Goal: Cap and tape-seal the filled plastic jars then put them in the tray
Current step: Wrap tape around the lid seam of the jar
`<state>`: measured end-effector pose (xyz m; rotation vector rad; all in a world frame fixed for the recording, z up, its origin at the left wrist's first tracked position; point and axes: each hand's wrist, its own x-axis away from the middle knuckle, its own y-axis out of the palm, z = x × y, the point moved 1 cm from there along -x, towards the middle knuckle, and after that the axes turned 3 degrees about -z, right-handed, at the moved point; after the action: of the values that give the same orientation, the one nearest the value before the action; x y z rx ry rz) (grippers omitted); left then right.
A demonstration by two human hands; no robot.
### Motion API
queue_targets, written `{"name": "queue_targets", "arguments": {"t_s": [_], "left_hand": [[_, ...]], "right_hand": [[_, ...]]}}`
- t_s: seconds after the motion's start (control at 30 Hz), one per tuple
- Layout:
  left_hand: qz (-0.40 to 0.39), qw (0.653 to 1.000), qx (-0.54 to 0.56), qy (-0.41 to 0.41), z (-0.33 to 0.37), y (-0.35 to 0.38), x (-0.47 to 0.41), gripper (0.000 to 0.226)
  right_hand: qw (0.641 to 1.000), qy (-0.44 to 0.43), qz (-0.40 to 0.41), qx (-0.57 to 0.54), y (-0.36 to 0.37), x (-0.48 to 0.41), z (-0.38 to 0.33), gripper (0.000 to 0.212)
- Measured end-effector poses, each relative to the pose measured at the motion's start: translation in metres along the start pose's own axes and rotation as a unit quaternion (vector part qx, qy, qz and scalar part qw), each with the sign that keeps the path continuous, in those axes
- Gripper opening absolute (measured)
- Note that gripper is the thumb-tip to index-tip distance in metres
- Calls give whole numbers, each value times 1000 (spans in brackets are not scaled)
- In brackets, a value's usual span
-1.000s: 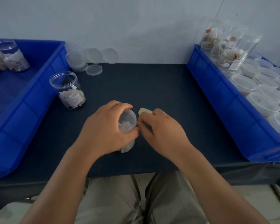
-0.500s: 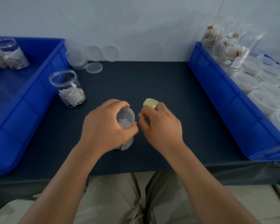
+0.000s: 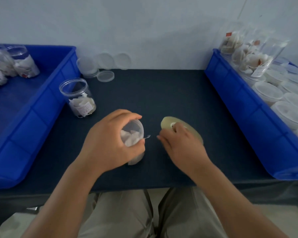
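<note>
My left hand grips a clear capped jar of white pieces, tilted over the dark table. A short tab of clear tape sticks out from the jar's right side. My right hand holds a yellowish roll of clear tape, a small gap to the right of the jar. An uncapped filled jar stands upright at the left. Loose clear lids lie at the back.
A blue tray at the left holds a few filled jars in its far corner. A second blue tray at the right is packed with several capped jars. The wall is close behind the table.
My right hand has pulled the tape roll away to the right, opening a gap from the jar. A tape tab now shows on the jar. My left hand kept its grip.
</note>
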<state>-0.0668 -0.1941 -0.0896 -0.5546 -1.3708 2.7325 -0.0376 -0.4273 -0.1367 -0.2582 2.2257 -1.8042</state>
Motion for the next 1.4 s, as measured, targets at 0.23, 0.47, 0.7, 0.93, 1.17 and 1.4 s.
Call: {"name": "queue_targets", "arguments": {"t_s": [0.23, 0.47, 0.7, 0.93, 1.17, 1.4], "left_hand": [[-11, 1000, -9, -12, -9, 5, -1, 66], [-40, 999, -1, 0, -11, 1, -5, 67], [-48, 999, -3, 10, -14, 1, -4, 70], [-52, 998, 45, -9, -23, 5, -2, 94], [-51, 992, 113, 18, -36, 5, -5, 74], [-24, 982, 183, 38, -46, 12, -10, 59]], "right_hand": [[989, -85, -72, 96, 29, -2, -7, 44], [976, -176, -81, 98, 31, -9, 5, 58], [978, -173, -76, 93, 20, -23, 4, 39], [963, -174, 46, -202, -14, -19, -4, 56], [944, -191, -13, -267, -29, -23, -22, 62], [921, -173, -65, -342, -24, -34, -24, 47]]}}
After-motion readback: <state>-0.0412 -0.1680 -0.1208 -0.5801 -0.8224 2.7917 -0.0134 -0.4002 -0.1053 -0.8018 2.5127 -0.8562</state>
